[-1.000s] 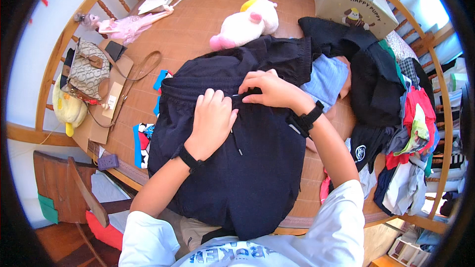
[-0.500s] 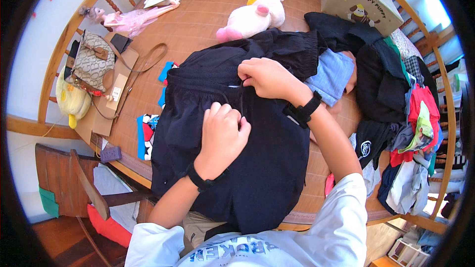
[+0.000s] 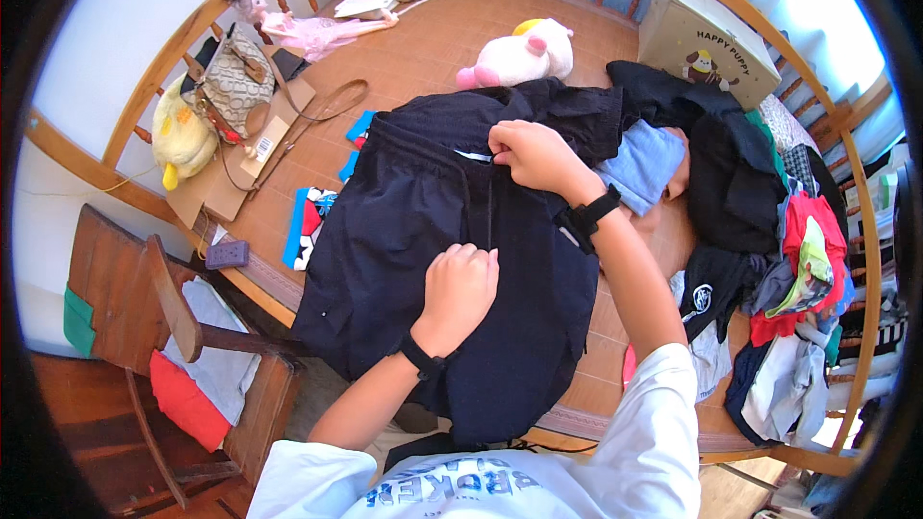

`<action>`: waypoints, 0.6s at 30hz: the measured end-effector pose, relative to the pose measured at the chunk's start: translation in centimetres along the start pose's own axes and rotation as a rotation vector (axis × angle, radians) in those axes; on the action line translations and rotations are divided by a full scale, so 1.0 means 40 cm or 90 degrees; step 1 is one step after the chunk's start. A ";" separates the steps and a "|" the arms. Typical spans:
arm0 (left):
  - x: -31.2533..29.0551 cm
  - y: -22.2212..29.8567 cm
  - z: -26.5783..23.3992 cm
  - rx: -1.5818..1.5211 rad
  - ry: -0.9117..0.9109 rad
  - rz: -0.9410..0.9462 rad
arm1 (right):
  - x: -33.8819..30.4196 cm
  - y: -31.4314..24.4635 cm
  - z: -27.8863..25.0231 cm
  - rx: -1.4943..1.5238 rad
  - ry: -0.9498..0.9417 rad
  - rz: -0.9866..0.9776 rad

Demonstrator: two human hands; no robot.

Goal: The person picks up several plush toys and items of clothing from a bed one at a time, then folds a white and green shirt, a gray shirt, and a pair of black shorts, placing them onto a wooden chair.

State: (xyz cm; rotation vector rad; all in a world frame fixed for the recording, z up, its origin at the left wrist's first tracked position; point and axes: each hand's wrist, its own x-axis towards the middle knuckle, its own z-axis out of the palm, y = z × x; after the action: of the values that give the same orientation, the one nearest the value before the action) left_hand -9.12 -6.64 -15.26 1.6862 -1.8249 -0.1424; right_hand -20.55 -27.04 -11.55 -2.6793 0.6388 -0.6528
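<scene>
A pair of black drawstring pants lies spread in front of me, with its gathered elastic waistband toward the upper left. My right hand is pinched closed at the waistband opening, beside a small white strip. From there a dark drawstring runs straight down to my left hand, whose fingers are curled closed around its lower end above the fabric. Both wrists wear black bands. Just past my right hand, a folded light blue cloth rests against the pants.
Piled clothes line the right side of the wooden-railed bed. Toward the back sit a white plush toy and a cream box. A patterned handbag and a doll are at left. A wooden chair stands at lower left.
My left hand has moved right and down, and the drawstring between my hands now shows as a straight line. My right hand stays at the waistband. The whole view has shifted.
</scene>
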 end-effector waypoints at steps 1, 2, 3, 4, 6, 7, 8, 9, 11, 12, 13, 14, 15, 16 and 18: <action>-0.007 0.003 -0.001 0.016 -0.001 0.011 | 0.003 -0.002 -0.001 0.000 -0.008 0.019; -0.015 0.006 -0.004 0.022 0.006 0.015 | 0.006 -0.004 -0.003 0.000 -0.015 0.039; -0.024 0.007 -0.005 0.025 -0.003 0.011 | 0.007 -0.005 0.001 -0.006 0.002 0.023; -0.028 0.007 -0.005 0.027 -0.011 0.007 | 0.007 -0.003 0.001 -0.009 0.008 0.017; -0.022 0.007 -0.006 0.024 -0.009 0.002 | 0.001 0.000 -0.005 -0.012 -0.001 0.030; -0.014 0.004 -0.011 0.027 -0.025 -0.012 | -0.006 0.002 -0.010 -0.016 0.025 0.021; -0.002 -0.001 -0.018 0.029 -0.041 -0.024 | -0.012 0.006 -0.015 -0.020 0.030 0.021; 0.013 -0.005 -0.029 0.020 -0.044 -0.036 | -0.023 0.017 -0.020 0.004 0.033 0.055; 0.059 -0.052 -0.076 -0.013 0.009 -0.005 | -0.044 0.025 -0.028 0.027 0.042 0.087; 0.085 -0.085 -0.107 -0.015 0.068 0.024 | -0.055 0.019 -0.030 -0.037 0.056 0.094; 0.112 -0.131 -0.134 0.006 0.083 0.051 | -0.067 0.016 -0.029 -0.100 0.067 0.102; 0.146 -0.174 -0.150 0.021 0.095 0.080 | -0.091 0.023 -0.026 -0.105 0.068 0.104; 0.181 -0.205 -0.171 0.063 0.073 0.093 | -0.117 0.035 -0.021 -0.129 0.086 0.215; 0.218 -0.230 -0.182 0.101 0.050 0.109 | -0.145 0.057 -0.020 -0.155 0.105 0.329; 0.265 -0.292 -0.181 0.136 -0.058 0.066 | -0.181 0.105 -0.008 -0.050 0.082 0.486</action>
State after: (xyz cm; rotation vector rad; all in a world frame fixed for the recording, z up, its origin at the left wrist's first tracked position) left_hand 4.95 -16.01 -11.25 1.7476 -2.0536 0.0211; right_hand -27.94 -27.14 -15.49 -2.1899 1.6198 -0.5756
